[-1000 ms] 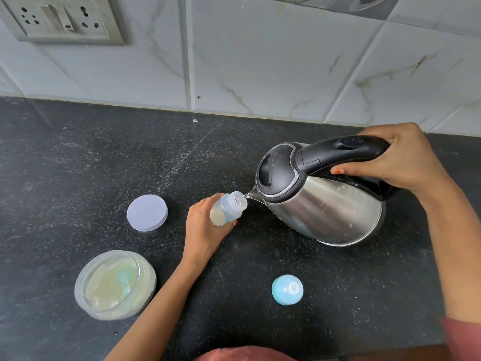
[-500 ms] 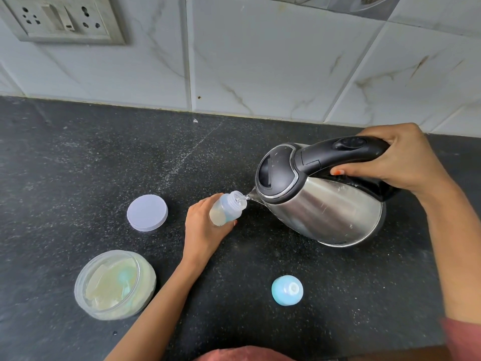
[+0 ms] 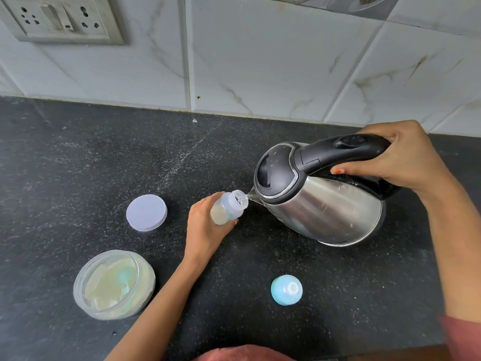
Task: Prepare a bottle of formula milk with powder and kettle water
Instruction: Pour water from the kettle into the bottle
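My left hand [image 3: 205, 227] grips a small clear baby bottle [image 3: 229, 207] with pale powder in its base, tilted with its open mouth toward the right. My right hand [image 3: 398, 160] holds the black handle of a steel kettle [image 3: 320, 201], tipped left so its spout touches the bottle's mouth. Water runs from the spout into the bottle. The bottle's blue teat cap [image 3: 286, 289] lies on the black counter [image 3: 78, 165] in front of the kettle. An open clear tub of formula powder [image 3: 114, 284] with a blue scoop inside stands at front left.
The tub's lilac lid [image 3: 146, 212] lies flat left of my left hand. A white tiled wall rises behind the counter, with a socket plate [image 3: 59, 19] at upper left. The counter's front edge runs just below the teat cap.
None of the objects has shifted noticeably; the kettle stays tipped at the bottle's mouth and both hands hold as before.
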{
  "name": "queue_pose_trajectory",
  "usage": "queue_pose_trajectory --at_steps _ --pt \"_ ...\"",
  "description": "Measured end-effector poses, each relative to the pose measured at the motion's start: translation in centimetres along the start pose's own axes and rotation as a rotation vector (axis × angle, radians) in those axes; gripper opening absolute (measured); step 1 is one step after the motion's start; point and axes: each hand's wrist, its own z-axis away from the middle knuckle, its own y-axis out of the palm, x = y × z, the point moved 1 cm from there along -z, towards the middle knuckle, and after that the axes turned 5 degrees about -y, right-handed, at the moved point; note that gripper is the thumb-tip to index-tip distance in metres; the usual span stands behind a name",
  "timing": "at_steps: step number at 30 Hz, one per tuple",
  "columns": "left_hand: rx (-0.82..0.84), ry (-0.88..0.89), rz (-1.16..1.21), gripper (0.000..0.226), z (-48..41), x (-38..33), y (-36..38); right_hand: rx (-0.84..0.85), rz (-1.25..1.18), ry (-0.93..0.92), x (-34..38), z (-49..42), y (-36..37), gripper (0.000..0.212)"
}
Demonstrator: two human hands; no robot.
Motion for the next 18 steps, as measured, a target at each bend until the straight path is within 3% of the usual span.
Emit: queue_pose_trajectory --at_steps 18 --pt "0.003 -0.037 0.056 0.054 0.2 -0.3 0.0 0.011 -0.018 -0.014 1.0 0.0 0.0 0.03"
